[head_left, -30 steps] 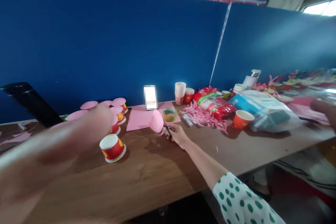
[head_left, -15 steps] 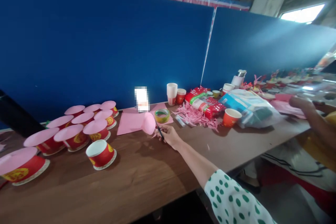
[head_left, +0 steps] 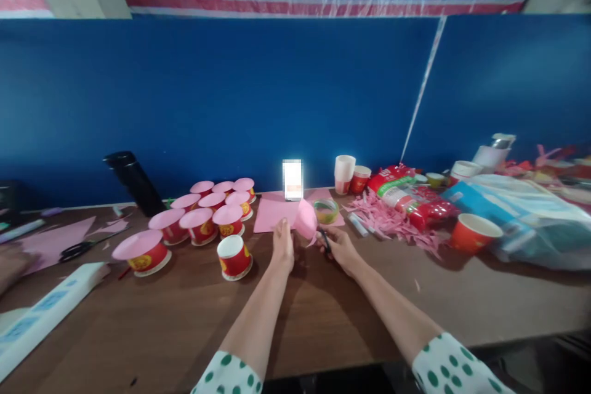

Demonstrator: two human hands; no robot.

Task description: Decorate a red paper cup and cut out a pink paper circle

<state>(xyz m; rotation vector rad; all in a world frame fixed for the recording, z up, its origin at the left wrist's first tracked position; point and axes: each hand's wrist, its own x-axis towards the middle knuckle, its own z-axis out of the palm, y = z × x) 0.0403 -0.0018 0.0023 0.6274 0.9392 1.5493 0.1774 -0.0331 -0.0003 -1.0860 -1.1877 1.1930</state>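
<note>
Scissors with dark handles are in my right hand, whose fingers are closed around them. Just left of the blades is a curved piece of pink paper, partly cut, with a thin strip hanging at its lower edge. My left hand is beside this paper on its left, fingers stretched out; whether it touches the paper is unclear. Behind both hands lies a flat pink sheet, with a roll of tape on its right part. A red cup with an open white top stands left of my left hand.
Several red cups topped with pink discs stand at left. A black bottle, a power strip and another person's hand are farther left. Pink shreds, a red packet, an orange cup and a plastic bag lie right.
The view has swung left and levelled. My left hand has come into view beside the pink paper. My right hand still holds the scissors, and the paper has turned.
</note>
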